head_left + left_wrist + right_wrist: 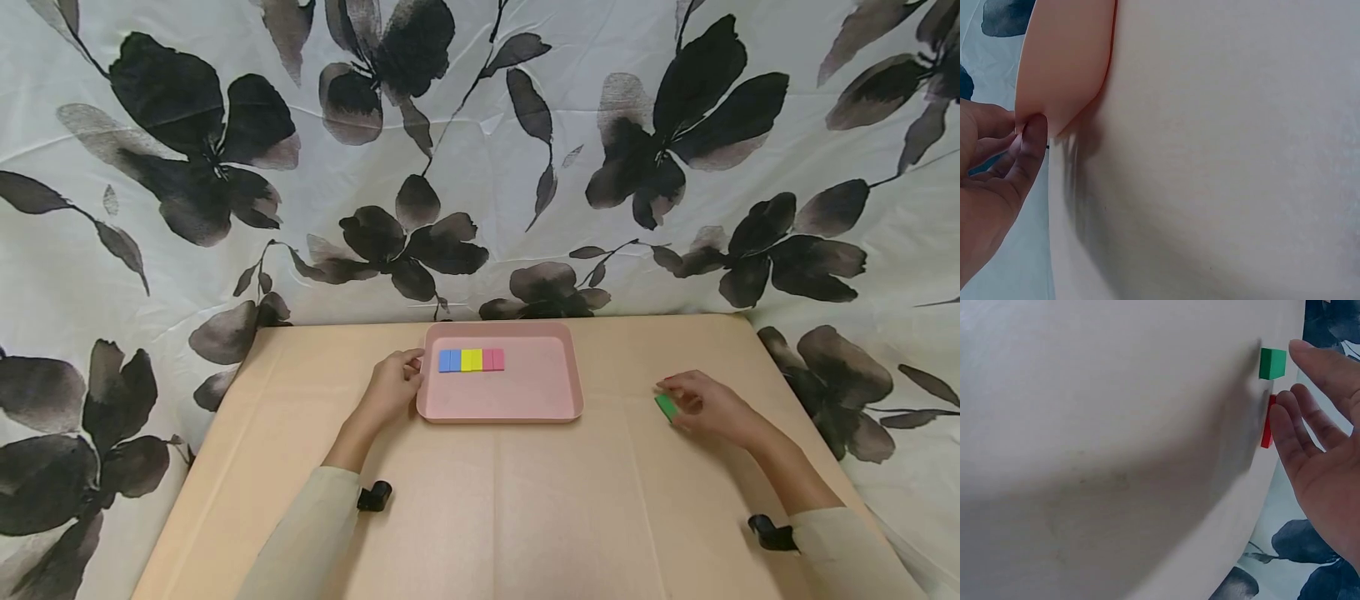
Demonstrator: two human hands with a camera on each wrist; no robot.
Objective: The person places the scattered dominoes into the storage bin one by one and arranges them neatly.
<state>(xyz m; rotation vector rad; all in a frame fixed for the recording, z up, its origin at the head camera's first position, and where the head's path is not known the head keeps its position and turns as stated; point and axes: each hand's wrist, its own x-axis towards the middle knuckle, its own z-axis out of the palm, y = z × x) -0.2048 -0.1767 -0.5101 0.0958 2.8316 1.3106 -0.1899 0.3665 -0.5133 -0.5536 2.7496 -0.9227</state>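
Observation:
A pink tray (536, 387) lies at the table's far side. My left hand (390, 386) is at its left end; in the left wrist view the thumb and fingers pinch the rim of the tray (1066, 56). Inside the tray, a row of blue (449, 361), yellow (472, 360) and pink tiles (492, 359) runs from left to right. Over on the right, my right hand (708, 408) is beside a green block (1272, 364) and a red block (1268, 422). The thumb is apart from the fingers, near the green block. The fingertips are at the red block, partly covering it; contact is unclear.
The light wooden-toned table (525, 500) slopes out of view toward me. Behind it and at its sides hangs or lies a white cloth (517, 167) with dark flowers. Black bands (375, 497) are at both wrists.

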